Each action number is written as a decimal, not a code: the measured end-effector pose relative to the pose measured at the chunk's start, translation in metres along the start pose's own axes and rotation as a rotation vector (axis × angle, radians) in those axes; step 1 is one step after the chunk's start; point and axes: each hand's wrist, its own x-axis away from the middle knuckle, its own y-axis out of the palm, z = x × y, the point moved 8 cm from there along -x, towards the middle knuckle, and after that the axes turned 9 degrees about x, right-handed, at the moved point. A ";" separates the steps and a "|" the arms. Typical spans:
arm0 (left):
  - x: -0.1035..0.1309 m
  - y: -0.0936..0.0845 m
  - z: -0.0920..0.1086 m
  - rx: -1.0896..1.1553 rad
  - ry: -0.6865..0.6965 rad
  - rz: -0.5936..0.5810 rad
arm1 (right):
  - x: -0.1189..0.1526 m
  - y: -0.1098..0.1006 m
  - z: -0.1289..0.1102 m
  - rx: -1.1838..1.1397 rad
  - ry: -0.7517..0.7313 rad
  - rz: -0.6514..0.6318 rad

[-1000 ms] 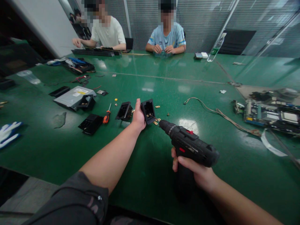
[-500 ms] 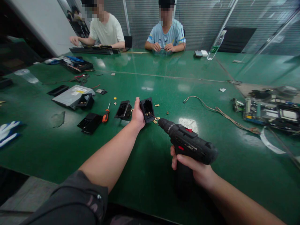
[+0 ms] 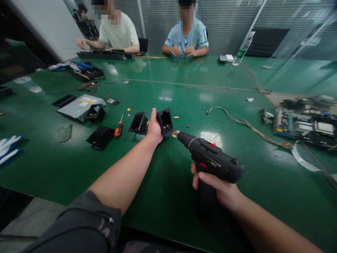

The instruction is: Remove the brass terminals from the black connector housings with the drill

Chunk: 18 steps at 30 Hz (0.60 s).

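My left hand (image 3: 155, 129) grips a black plastic housing (image 3: 165, 121) by its left side, with the open hollow facing me and small brass parts showing inside. In my right hand (image 3: 210, 181) is a black cordless drill (image 3: 213, 154), held by its handle. The drill's chuck points left at the housing, and its bit reaches to the lower right edge; whether it touches a screw is too small to tell. Small brass plates (image 3: 174, 134) lie under the chuck end. Left of my left hand sits another black housing (image 3: 138, 123).
An orange screwdriver (image 3: 118, 130), a black part (image 3: 100, 137) and a silver drive (image 3: 77, 107) lie to the left. On the right are a cable (image 3: 244, 123) and a circuit board (image 3: 305, 126). Two people sit across the green table (image 3: 147, 218); a bottle (image 3: 243, 49) stands far right.
Both hands keep their hold on the housing and the drill, nearly in place. The whole view has shifted very slightly.
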 end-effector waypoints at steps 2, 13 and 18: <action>-0.001 -0.001 0.000 0.002 0.007 -0.003 | 0.000 -0.001 0.000 0.019 -0.006 -0.006; -0.001 -0.001 0.002 -0.010 0.037 -0.011 | 0.000 -0.001 0.004 0.031 -0.001 -0.034; -0.007 -0.005 0.000 -0.011 0.032 -0.023 | 0.000 -0.003 0.008 0.025 0.028 -0.054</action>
